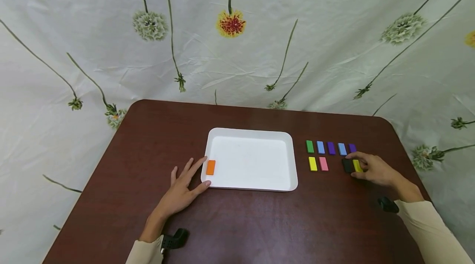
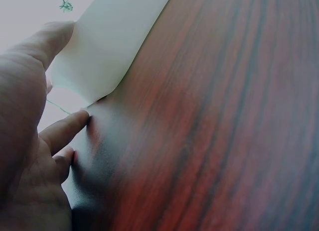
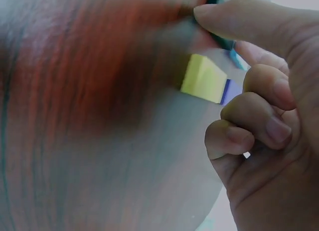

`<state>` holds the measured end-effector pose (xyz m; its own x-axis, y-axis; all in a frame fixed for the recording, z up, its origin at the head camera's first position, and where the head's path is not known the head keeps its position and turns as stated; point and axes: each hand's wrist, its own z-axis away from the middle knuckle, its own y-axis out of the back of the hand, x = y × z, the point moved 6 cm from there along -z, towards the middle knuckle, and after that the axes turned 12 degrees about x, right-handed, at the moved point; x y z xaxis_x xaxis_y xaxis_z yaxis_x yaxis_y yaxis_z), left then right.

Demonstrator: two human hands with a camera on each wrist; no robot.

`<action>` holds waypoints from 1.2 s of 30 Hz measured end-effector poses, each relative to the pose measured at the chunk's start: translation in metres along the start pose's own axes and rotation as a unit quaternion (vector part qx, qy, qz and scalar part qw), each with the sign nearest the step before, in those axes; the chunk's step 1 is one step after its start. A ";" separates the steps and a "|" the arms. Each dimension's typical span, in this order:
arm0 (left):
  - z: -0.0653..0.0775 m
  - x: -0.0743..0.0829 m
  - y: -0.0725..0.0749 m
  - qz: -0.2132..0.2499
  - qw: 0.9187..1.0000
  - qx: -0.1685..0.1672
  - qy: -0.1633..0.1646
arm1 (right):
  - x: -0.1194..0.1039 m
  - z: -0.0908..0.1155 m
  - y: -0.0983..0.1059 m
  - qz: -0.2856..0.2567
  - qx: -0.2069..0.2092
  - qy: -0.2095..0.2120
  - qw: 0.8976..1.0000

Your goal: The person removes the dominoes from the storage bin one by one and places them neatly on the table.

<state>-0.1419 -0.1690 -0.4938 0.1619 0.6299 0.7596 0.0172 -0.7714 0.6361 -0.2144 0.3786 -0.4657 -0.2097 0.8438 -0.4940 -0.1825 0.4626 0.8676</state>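
My left hand (image 1: 180,192) is spread at the left end of a white tray (image 1: 256,161), with the index fingertip and thumb at its rim. Inside the tray, near that end, lies an orange block (image 1: 210,167). Over on the right, the thumb and index finger of my right hand (image 1: 376,170) pinch a black block (image 1: 347,166) at its two ends. A yellow block (image 1: 357,166) sits right beside it, under the curve of the hand. In the right wrist view the other fingers are curled towards the palm, near this yellow block (image 3: 203,79).
Behind the right hand runs a row with a green block (image 1: 309,147), blue blocks (image 1: 320,147) and purple blocks (image 1: 331,148). Another yellow block (image 1: 313,164) and a pink block (image 1: 323,164) lie nearer the tray. A flowered cloth (image 1: 237,62) hangs behind the brown table (image 1: 252,222).
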 end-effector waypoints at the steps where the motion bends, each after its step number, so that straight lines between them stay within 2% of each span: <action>1: 0.000 0.000 0.000 0.000 1.000 0.000 0.000 | -0.001 0.000 0.001 0.003 0.001 -0.002 1.000; 7: 0.001 -0.003 0.000 -0.001 1.000 0.002 -0.003 | -0.017 -0.005 0.009 0.008 0.010 0.012 1.000; 13: 0.002 -0.003 -0.001 0.008 1.000 -0.001 -0.003 | -0.042 -0.017 0.008 -0.019 0.014 0.042 0.999; 18: 0.002 -0.003 0.000 0.002 1.000 0.000 -0.004 | -0.063 -0.032 -0.002 -0.045 0.006 0.049 0.998; 24: 0.000 -0.002 0.001 -0.001 1.000 0.000 -0.010 | -0.098 -0.049 -0.013 -0.085 0.014 0.099 0.991; 29: -0.001 -0.001 0.000 -0.002 1.000 -0.005 -0.006 | -0.128 -0.063 -0.024 -0.109 -0.006 0.128 0.986; 36: 0.000 -0.001 0.001 0.003 1.000 -0.004 -0.004 | -0.171 -0.086 -0.046 -0.116 -0.033 0.157 0.980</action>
<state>-0.1420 -0.1705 -0.4942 0.1696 0.6245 0.7624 0.0083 -0.7745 0.6326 -0.2533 0.1894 -0.4257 -0.4388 0.5874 -0.6800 -0.3208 0.6045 0.7292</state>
